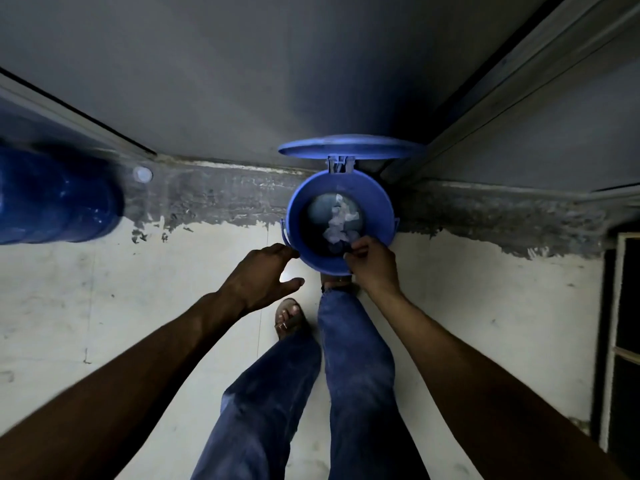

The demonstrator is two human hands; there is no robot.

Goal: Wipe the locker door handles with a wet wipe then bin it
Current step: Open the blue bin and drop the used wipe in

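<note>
A round blue pedal bin (304, 202) stands on the floor against the wall, its lid (349, 147) tipped up and back. Crumpled white wet wipe material (337, 220) shows inside the bin. My right hand (369, 263) hovers over the bin's near rim with fingers curled and thumb against the fingertips. The white wipe ends just beyond those fingertips, and I cannot tell whether they still pinch it. My left hand (263, 271) is beside the bin's left edge, fingers straight and holding nothing.
A large blue water jug (52, 195) lies at the left by the wall. Grey locker sides (519, 98) rise at the right. My right foot (337, 282) is at the bin's base and my sandalled left foot (289, 317) on the pale floor.
</note>
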